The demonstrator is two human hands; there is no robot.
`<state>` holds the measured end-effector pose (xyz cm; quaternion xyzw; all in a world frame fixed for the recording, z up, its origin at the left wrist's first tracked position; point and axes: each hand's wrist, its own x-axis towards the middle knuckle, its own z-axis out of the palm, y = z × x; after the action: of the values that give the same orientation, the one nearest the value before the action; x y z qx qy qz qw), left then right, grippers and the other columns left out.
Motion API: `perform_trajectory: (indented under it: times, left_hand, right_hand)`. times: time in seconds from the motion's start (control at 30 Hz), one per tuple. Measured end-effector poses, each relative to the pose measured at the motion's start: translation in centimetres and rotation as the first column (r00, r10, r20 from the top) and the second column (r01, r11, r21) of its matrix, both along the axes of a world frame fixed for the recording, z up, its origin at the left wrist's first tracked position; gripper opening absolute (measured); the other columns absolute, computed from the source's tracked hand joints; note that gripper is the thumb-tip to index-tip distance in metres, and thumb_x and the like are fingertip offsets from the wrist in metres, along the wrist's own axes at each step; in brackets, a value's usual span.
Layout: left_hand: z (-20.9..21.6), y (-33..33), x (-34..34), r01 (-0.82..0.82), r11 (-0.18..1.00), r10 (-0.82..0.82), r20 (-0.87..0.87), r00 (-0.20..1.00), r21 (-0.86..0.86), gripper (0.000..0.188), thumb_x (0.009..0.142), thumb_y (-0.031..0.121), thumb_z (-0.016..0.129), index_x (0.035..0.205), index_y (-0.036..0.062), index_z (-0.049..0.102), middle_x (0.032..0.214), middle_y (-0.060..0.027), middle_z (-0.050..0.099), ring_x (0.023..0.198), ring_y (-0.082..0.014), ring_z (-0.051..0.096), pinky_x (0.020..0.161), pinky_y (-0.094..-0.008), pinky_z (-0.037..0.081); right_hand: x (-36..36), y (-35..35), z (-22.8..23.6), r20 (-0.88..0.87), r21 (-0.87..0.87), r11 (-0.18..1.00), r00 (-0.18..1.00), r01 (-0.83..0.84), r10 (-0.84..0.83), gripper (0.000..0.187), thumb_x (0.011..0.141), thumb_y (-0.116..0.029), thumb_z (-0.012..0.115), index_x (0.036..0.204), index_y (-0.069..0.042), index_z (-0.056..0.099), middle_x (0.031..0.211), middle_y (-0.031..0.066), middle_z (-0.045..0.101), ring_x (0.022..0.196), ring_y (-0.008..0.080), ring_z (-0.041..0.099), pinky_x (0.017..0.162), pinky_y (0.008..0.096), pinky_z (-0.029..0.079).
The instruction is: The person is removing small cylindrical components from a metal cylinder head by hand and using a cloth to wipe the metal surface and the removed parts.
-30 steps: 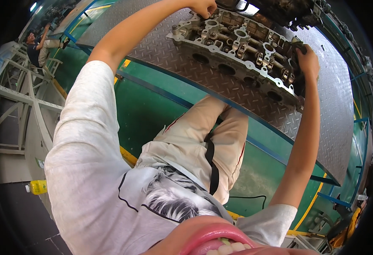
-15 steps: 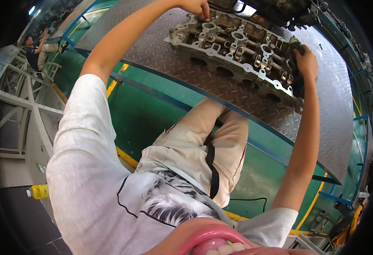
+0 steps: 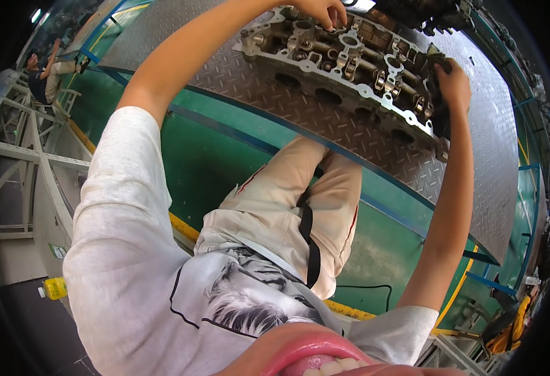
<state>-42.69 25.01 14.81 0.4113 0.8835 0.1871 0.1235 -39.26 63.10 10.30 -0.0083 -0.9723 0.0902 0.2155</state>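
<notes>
A grey metal cylinder head (image 3: 350, 75) with several valve springs and ports lies on a steel tread-plate bench (image 3: 475, 156). My left hand (image 3: 322, 11) reaches over its far edge, fingers curled down onto the parts on top. My right hand (image 3: 453, 84) grips the head's right end, fingers wrapped around a dark corner there. Both arms are stretched out. My legs in light trousers (image 3: 287, 213) stand against the bench's blue-edged front.
Dark engine parts (image 3: 425, 12) sit behind the cylinder head. The green floor (image 3: 212, 163) carries a yellow line. A white metal frame (image 3: 18, 150) and a yellow bottle (image 3: 55, 287) are at left. Another person (image 3: 40, 72) works far off at upper left.
Both hands stay on the cylinder head; my left hand has shifted slightly right along its far edge. The view has tilted a little.
</notes>
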Motion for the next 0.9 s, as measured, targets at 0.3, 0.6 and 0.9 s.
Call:
perform_trajectory:
  times: [0.3,0.6,0.9]
  left_hand:
    - [-2.1,1.1,0.3,-0.078,0.997,0.078,-0.069,0.995,0.011,0.043,0.068,0.01,0.077,0.108,0.0029,0.061,0.083,-0.01,0.069,0.075,-0.0195,0.066,0.067,-0.0358,0.053]
    - [-3.1,0.4,0.1,-0.017,0.998,0.031,-0.218,0.975,0.064,0.041,0.075,0.016,0.07,0.112,0.0011,0.063,0.091,-0.0117,0.069,0.081,-0.0208,0.066,0.074,-0.0347,0.053]
    - [-1.3,0.1,1.7,-0.002,0.986,0.008,-0.039,0.999,0.164,0.037,0.074,0.01,0.069,0.109,-0.0012,0.065,0.083,-0.0113,0.07,0.074,-0.021,0.066,0.068,-0.0354,0.052]
  right_hand:
    - [0.2,0.0,0.0,0.012,-0.005,1.0,1.0,0.013,-0.013,0.044,0.086,-0.046,0.06,0.123,-0.022,0.062,0.113,0.0127,0.068,0.107,0.0342,0.063,0.088,0.0444,0.05]
    - [0.5,-0.2,0.4,0.037,-0.021,1.0,0.999,0.019,-0.019,0.044,0.086,-0.046,0.06,0.123,-0.022,0.062,0.113,0.0131,0.068,0.108,0.0342,0.062,0.087,0.0448,0.05]
    - [0.1,-0.1,0.2,0.044,-0.006,1.0,0.999,0.002,-0.001,0.045,0.086,-0.046,0.059,0.124,-0.022,0.061,0.113,0.0133,0.068,0.107,0.0346,0.062,0.088,0.0447,0.05]
